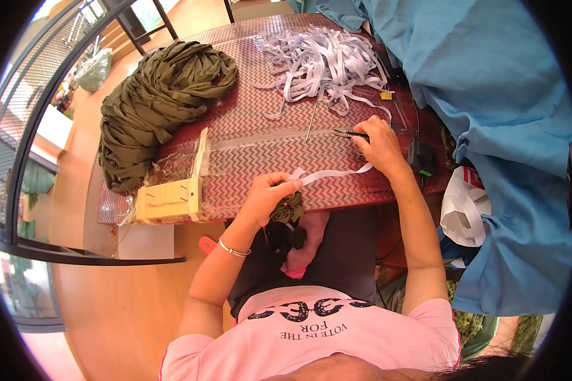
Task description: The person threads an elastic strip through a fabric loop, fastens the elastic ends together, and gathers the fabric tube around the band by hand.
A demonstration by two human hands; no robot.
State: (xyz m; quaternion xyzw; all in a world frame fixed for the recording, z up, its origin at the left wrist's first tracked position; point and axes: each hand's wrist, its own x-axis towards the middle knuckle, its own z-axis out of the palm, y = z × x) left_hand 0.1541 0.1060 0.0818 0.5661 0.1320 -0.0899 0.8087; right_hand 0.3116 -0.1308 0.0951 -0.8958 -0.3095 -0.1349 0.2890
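My left hand (272, 195) pinches the end of a white elastic strip (337, 172) at the table's near edge. The strip runs right toward my right hand (380, 145), passing by its wrist, and back toward a tangled pile of white elastic (327, 60). Small dark snips (351, 134) are held in my right hand, their tips pointing left. A gathered olive fabric piece (288, 208) hangs just below my left hand. A thin metal rod (312, 120) lies on the patterned table (254, 149) left of the snips.
A large coil of olive fabric (159, 105) lies at the left, with a yellow block (167, 200) in front of it. Blue cloth (489, 114) drapes along the right side. A white bag (464, 209) and a dark device (421, 156) are also at right.
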